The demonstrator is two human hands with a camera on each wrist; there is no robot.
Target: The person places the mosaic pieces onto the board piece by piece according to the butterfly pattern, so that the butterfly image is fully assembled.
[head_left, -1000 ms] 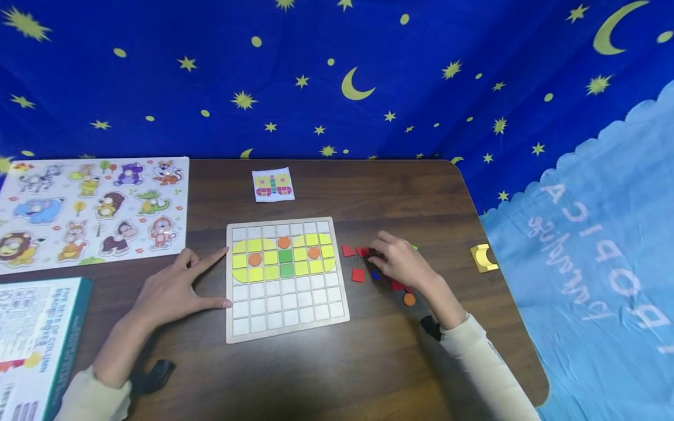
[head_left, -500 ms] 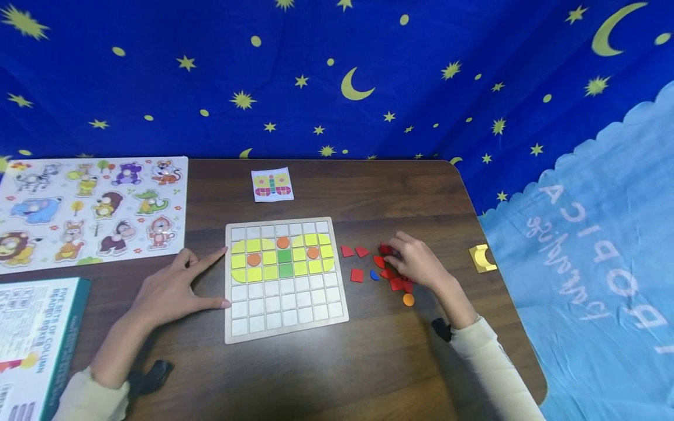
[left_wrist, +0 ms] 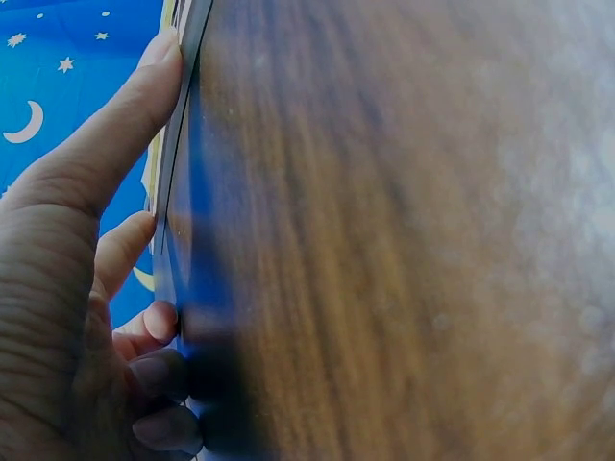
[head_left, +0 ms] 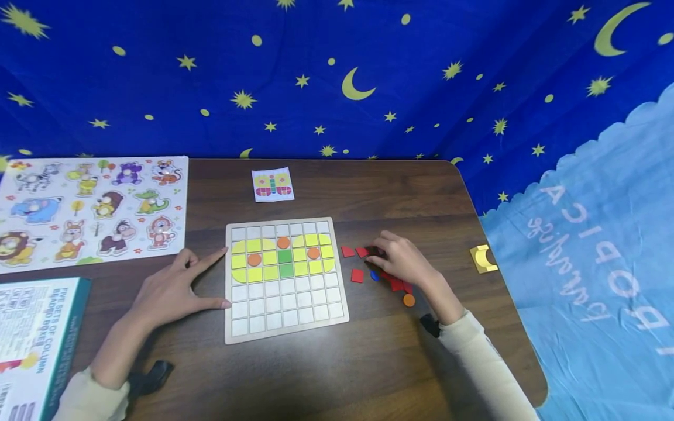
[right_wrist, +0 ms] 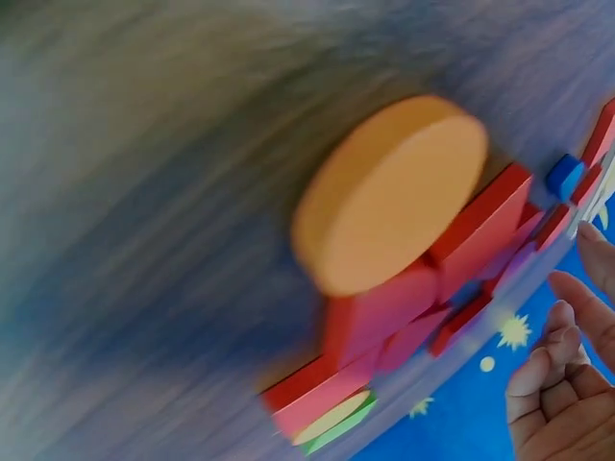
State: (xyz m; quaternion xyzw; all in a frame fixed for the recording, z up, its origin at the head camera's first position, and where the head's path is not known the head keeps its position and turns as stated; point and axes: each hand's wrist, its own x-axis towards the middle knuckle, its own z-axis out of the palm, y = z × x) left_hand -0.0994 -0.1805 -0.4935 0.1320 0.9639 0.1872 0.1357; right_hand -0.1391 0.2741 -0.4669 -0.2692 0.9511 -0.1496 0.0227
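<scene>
In the head view, the wooden grid board (head_left: 276,303) carries yellow tiles, orange discs and two green squares in its upper rows. My left hand (head_left: 167,292) spreads thumb and forefinger against its left edge; the left wrist view has this hand (left_wrist: 58,250) at the thin edge. Right of the board, my right hand (head_left: 402,260) hovers low over loose pieces, fingertips beside a red piece (head_left: 361,252). A red square (head_left: 357,275) and an orange disc (head_left: 408,300) lie nearby. In the right wrist view, that hand (right_wrist: 567,384) shows nothing between its fingertips, near a blue piece (right_wrist: 565,177).
A small butterfly pattern card (head_left: 272,185) lies behind the board. An animal puzzle sheet (head_left: 121,228) and a teal-edged box (head_left: 37,345) are at the left. A yellow piece (head_left: 482,258) sits by the table's right edge. Behind hangs a blue star-patterned cloth (head_left: 295,76).
My right hand moved right over the red pieces, then back left, where it again covers several of them. My left hand and the board stay put.
</scene>
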